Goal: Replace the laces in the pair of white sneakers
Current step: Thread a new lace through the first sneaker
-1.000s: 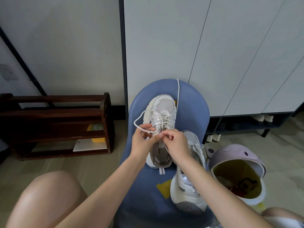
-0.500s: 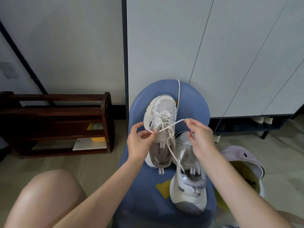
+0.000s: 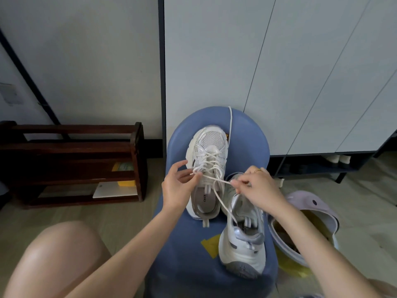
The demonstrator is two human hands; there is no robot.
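— Where's the lace?
— The white lace [image 3: 217,179] runs criss-cross up the laced sneaker [image 3: 207,168], which lies toe-away on the blue stool [image 3: 182,244]. The left hand [image 3: 176,190] pinches one end at the shoe's left side, thumb against forefinger; the right hand [image 3: 260,188] pinches the other strand just right of the tongue, pulling it taut.
— And the slack?
— It trails down into the second sneaker [image 3: 242,241], just beside the first. A lilac bin [image 3: 311,203] stands right of the stool, a dark wooden rack [image 3: 75,164] left.
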